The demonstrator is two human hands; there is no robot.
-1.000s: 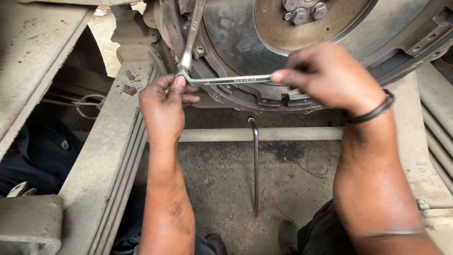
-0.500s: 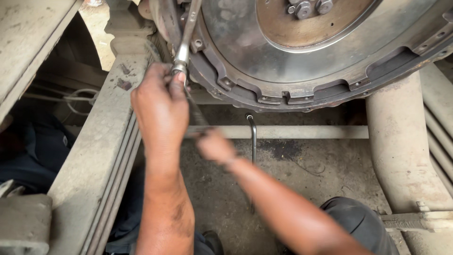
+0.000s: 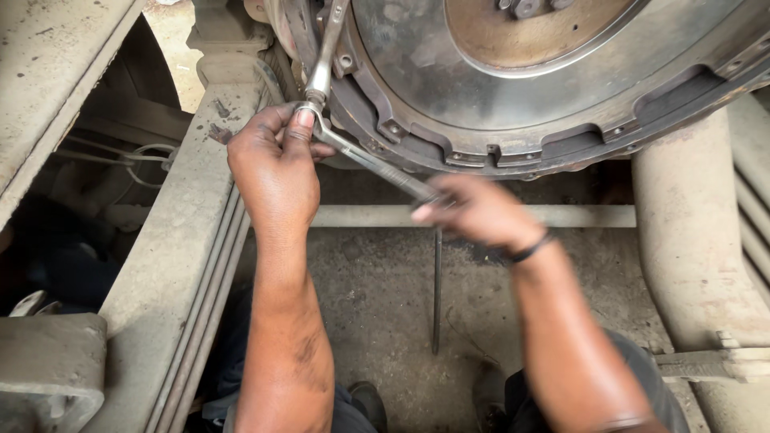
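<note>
Left hand (image 3: 277,164) sits up against the lower left rim of the big round clutch housing (image 3: 561,104), fingers curled and the thumb pressed down on the ring end of a silver spanner (image 3: 373,164); that ring end meets the foot of a second, upright wrench (image 3: 325,56), which rises along the left edge of the housing toward the top of the view; whether the two tools are hooked together or only touching, I cannot tell; right hand (image 3: 481,212) is closed round the far end of the silver spanner, just below the bottom edge of the housing, blurred, with a dark band (image 3: 529,248) at the wrist; the spanner slants down from upper left to lower right between the two hands, lying just under the housing's toothed rim; behind the right hand a pale cross bar (image 3: 585,215) runs level from side to side; a thin dark rod (image 3: 437,297) hangs straight down from it over the dusty ground (image 3: 377,321); a dusty chassis rail (image 3: 188,240) slopes down the left side, just beside the left forearm; a thick rounded beam (image 3: 690,248) runs down the right edge; dark shoes (image 3: 365,401) show at the bottom between the forearms.
</note>
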